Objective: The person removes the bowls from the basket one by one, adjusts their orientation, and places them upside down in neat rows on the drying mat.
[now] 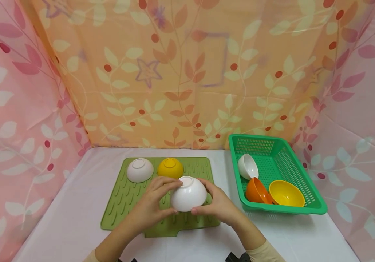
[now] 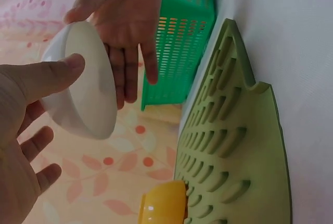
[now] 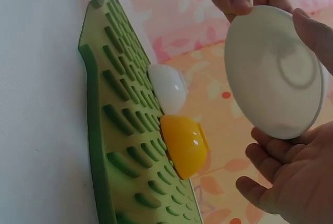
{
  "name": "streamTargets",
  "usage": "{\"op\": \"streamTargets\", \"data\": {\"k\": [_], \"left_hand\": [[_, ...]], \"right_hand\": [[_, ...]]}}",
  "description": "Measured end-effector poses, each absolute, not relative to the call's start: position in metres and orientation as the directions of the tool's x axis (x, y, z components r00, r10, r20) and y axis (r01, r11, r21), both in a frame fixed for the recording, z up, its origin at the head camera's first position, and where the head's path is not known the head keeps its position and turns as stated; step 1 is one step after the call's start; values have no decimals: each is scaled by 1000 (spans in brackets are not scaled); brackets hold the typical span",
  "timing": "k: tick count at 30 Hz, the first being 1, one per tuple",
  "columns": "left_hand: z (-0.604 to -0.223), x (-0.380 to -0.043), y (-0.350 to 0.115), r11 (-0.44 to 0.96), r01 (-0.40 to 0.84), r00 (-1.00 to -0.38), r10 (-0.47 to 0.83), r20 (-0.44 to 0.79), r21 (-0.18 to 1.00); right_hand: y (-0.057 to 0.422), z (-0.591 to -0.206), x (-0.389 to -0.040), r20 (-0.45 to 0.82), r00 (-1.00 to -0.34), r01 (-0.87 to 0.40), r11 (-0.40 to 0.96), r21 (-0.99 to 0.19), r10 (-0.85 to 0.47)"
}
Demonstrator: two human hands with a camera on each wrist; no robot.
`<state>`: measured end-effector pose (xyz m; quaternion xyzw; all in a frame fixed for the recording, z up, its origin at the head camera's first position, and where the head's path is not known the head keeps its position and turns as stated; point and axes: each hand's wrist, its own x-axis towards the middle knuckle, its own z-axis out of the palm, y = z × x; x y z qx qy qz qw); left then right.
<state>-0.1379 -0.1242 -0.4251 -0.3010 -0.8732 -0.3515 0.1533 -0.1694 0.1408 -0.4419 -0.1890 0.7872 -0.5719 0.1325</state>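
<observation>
A white bowl [image 1: 189, 196] is held upside down above the green drying mat [image 1: 122, 203], its foot ring facing up. My left hand [image 1: 153, 202] grips its left side, with the thumb at the rim as the left wrist view shows. On the other side my right hand [image 1: 218, 203] holds the bowl, thumb low near the rim and fingers on the upper side. Behind the hands, a second white bowl [image 1: 140, 170] and a yellow bowl [image 1: 170, 168] lie face down on the mat's back part. The held bowl's hollow inside [image 3: 265, 73] shows in the right wrist view.
A green basket [image 1: 315, 196] stands at the right of the table. Inside it lie a white bowl [image 1: 248, 167], an orange bowl [image 1: 257, 191] and a yellow bowl [image 1: 287, 193]. Patterned cloth [image 1: 187, 72] hangs close behind the table and along both sides.
</observation>
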Motion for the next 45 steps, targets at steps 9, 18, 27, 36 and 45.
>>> {"op": "streamTargets", "data": {"k": [9,18,27,36,45], "left_hand": [[-415,-130,-120,512,393,-916,294,273,764],[-418,-134,-125,362,340,-917,334,219,868],[-417,-136,-125,333,336,-912,349,216,881],[-417,-138,-127,338,345,-922,297,249,876],[-419,-141,-131,391,291,-940,287,185,873]], "right_hand": [[141,-441,-167,187,-868,-242,63,-968,-460],[142,-443,-165,323,-788,-324,-92,-941,-525],[144,-438,-164,279,-784,-317,-29,-948,-555],[142,-426,-160,272,-846,-386,177,-905,-458],[137,-420,-153,230,-887,-377,339,-862,-400]]}}
